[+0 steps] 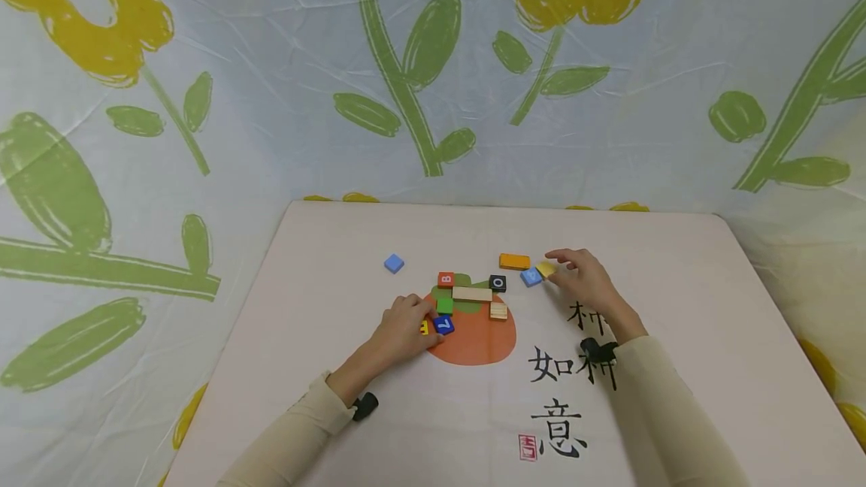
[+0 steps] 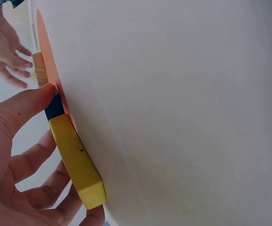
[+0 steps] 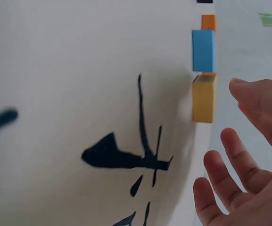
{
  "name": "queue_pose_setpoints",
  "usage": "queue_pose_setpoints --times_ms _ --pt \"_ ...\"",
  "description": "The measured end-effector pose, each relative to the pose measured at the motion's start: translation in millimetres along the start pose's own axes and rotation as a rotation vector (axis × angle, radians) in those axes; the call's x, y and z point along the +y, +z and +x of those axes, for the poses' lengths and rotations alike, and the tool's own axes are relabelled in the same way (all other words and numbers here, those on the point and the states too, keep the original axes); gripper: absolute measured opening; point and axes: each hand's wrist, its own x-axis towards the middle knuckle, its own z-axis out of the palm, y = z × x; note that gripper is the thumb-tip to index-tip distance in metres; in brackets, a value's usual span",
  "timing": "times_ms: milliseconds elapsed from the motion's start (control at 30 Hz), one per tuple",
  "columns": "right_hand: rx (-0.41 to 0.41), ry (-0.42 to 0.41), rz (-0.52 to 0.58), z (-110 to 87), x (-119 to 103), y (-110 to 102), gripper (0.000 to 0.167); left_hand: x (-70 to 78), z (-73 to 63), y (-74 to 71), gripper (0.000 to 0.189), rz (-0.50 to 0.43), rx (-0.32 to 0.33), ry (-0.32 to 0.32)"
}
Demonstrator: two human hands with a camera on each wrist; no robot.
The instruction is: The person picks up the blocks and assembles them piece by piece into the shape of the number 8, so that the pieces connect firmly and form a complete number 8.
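My left hand (image 1: 404,329) pinches a dark blue block (image 1: 443,324) marked 7 between thumb and forefinger. Under that hand a yellow block (image 2: 78,162) lies end to end with the blue one, partly hidden in the head view. Over on the right, my right hand (image 1: 587,281) hovers by another yellow block (image 3: 203,99), its fingers spread and loosely bent. A gap shows between those fingers and the block in the right wrist view. Beside this block are a light blue block (image 1: 531,276) and an orange block (image 1: 515,261).
A plain wooden strip (image 1: 472,294) lies between a red block (image 1: 446,279) and a black block (image 1: 497,283). Below are a green block (image 1: 444,307) and a striped wooden block (image 1: 498,311). Another light blue block (image 1: 394,263) lies apart at the back left. The tabletop (image 1: 325,276) meets a flowered cloth behind.
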Motion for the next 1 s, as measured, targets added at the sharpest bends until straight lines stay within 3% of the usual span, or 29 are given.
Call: queue_pose_setpoints --times_ms 167,500,767,1000 --pt "-0.051 0.009 -0.032 4.7 5.1 0.7 0.044 0.4 -0.2 0.0 0.034 -0.001 0.001 -0.002" --pt "-0.049 -0.017 -0.097 11.8 10.6 3.4 0.041 2.1 -0.5 -1.1 0.035 0.004 0.003 -0.003" --pt "-0.065 -0.039 -0.086 14.5 16.8 2.4 0.036 3.8 -1.4 -3.2 0.034 -0.002 0.008 -0.005" --pt "-0.081 -0.006 -0.082 13.1 17.4 -0.8 0.034 2.1 -1.2 -3.1 0.035 -0.008 0.007 0.009"
